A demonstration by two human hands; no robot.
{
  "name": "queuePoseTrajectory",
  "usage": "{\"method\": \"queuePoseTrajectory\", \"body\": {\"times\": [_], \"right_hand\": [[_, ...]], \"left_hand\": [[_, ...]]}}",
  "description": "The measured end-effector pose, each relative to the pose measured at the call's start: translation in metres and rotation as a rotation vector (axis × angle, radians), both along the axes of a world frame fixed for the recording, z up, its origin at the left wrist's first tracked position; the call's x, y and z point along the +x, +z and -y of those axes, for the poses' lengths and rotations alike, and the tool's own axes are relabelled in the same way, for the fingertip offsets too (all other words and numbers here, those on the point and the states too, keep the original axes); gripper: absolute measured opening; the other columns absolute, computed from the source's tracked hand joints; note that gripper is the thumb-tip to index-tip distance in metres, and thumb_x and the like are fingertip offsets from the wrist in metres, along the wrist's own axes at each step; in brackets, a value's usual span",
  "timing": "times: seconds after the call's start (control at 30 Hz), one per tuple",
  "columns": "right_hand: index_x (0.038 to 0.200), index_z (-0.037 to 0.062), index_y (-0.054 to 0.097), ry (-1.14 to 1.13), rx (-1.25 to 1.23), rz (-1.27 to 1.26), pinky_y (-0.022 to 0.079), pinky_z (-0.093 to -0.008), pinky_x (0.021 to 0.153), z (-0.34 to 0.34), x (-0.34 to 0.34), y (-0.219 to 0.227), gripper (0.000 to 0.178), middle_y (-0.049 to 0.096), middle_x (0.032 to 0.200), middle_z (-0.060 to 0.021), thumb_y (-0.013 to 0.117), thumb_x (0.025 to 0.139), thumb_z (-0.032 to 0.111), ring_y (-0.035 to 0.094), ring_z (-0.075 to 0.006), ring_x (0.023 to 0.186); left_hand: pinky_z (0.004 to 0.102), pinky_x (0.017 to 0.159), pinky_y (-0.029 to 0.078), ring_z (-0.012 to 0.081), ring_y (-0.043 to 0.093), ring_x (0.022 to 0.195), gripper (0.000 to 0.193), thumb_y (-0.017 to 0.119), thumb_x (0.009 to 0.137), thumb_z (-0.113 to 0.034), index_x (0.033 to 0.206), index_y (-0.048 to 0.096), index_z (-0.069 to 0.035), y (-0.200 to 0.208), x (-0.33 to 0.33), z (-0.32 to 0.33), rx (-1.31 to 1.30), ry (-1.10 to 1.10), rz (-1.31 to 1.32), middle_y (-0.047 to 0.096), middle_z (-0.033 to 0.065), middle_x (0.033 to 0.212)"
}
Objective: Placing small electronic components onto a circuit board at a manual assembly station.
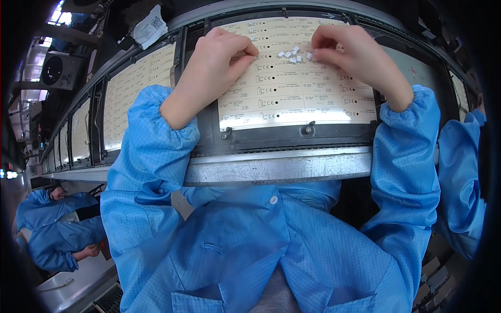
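A cream printed panel [292,94] lies in a dark frame before me, with rows of small markings and black dots. My left hand [216,60] is over its left part, thumb and forefinger pinched at a printed row; anything between the fingertips is too small to make out. Several small white square pieces [293,59] lie loose in a cluster on the panel's upper middle. Right beside this cluster is my right hand [355,52], its fingers curled in and a white piece [309,56] at the fingertips. Whether the fingers grip it, I cannot tell. A few white pieces [252,31] sit along the upper left rows.
A metal rail [276,168] runs along the near edge, with clamp screws [309,128] on the frame above it. More framed panels [136,94] continue leftward. A crumpled white bag [150,27] lies at the far left. People in blue coats are at left [60,229] and right [462,177].
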State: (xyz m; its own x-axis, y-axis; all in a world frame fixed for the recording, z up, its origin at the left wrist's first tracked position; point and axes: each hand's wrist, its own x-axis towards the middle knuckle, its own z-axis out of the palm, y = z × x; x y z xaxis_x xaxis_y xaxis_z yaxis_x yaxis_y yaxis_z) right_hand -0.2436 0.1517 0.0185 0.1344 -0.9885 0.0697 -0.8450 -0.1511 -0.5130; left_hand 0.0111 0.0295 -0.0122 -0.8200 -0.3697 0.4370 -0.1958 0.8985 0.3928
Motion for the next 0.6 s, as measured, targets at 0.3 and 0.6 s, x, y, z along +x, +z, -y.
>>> {"method": "queuePoseTrajectory", "body": {"times": [0.3,0.6], "right_hand": [[0.105,0.0047,0.070,0.028,-0.130,0.000,0.049,-0.0217,0.070,-0.014,-0.041,0.009,0.016,0.069,0.091,-0.0053,0.067,0.095,0.017,0.062,-0.0136,0.079],[0.109,0.0027,0.072,-0.029,-0.135,0.086,0.051,-0.0234,0.074,-0.037,-0.050,0.009,0.018,0.069,0.095,-0.0051,0.065,0.094,0.012,0.064,-0.0137,0.084]], "left_hand": [[0.0361,0.087,0.040,0.0217,0.060,0.102,0.012,0.070,0.088,-0.017,0.099,0.074,-0.013,0.017,-0.003,-0.010,-0.299,0.056,0.283,0.069,0.0027,0.096],[0.0355,0.079,0.055,0.0281,0.068,0.090,0.022,0.063,0.095,-0.018,0.109,0.070,-0.003,0.013,-0.070,0.007,-0.090,-0.249,0.124,0.069,0.0118,0.100]]}}
